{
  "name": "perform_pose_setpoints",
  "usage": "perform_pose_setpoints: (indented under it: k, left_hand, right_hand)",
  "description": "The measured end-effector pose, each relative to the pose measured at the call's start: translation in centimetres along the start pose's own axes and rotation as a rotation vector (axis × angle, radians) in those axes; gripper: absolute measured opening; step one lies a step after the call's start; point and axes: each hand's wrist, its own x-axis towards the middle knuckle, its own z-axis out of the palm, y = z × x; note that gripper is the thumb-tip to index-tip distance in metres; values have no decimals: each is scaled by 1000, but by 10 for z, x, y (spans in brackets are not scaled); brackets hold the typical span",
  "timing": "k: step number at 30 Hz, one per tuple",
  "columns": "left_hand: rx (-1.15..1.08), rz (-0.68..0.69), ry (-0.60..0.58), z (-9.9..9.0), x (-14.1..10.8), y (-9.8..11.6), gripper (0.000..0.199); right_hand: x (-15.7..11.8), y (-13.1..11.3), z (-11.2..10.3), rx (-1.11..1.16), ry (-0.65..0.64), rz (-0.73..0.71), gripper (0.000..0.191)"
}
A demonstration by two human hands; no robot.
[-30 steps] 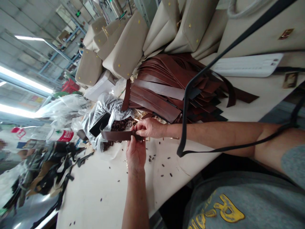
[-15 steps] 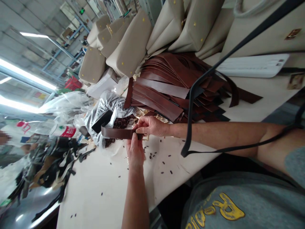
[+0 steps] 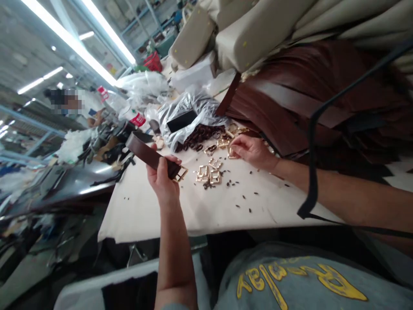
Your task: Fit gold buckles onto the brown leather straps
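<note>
My left hand (image 3: 164, 178) is closed around a dark brown leather strap (image 3: 145, 150), the thumb pressed on top. The strap bends into a loop at its far end, and a gold buckle (image 3: 181, 173) sits at its near end. To the right, my right hand (image 3: 253, 151) has its fingers drawn together over the pile of gold hardware. Part of another gold buckle (image 3: 230, 151) shows at those fingertips. Between the hands, several loose gold buckles (image 3: 214, 176) lie on the white tabletop (image 3: 200, 211). Brown leather loops (image 3: 200, 137) are heaped just behind them.
A plastic bag (image 3: 185, 105) with a black box (image 3: 181, 121) on it lies behind the loops. Stacked brown straps (image 3: 287, 107) and beige bags (image 3: 245, 38) fill the back right. Small dark bits dot the table. A black cord (image 3: 312, 163) hangs before my right arm. Another person (image 3: 93, 107) is at far left.
My hands, together on the strap before, are now apart. The left has carried the strap and its buckle leftward; the right has let go and moved to the gold buckles. The view has swung left.
</note>
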Motion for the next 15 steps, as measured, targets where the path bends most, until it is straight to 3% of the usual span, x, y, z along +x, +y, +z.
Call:
perform_pose_setpoints:
  k: [4, 7, 12, 14, 15]
  left_hand:
    - [259, 100, 206, -99, -16, 42, 39]
    - [552, 89, 391, -191, -52, 61, 46]
    - [1073, -108, 643, -344, -162, 78, 46]
    - [1385, -318, 693, -388, -218, 80, 43]
    - [1563, -479, 648, -403, -245, 80, 43]
  right_hand:
    - [-2, -8, 3, -168, 28, -1, 21]
    - [-7, -20, 11, -368, 101, 14, 33]
    - [-14, -36, 25, -590, 83, 123, 65]
    - [-16, -33, 26, -617, 100, 131, 74]
    - [-16, -30, 26, -621, 99, 122, 77]
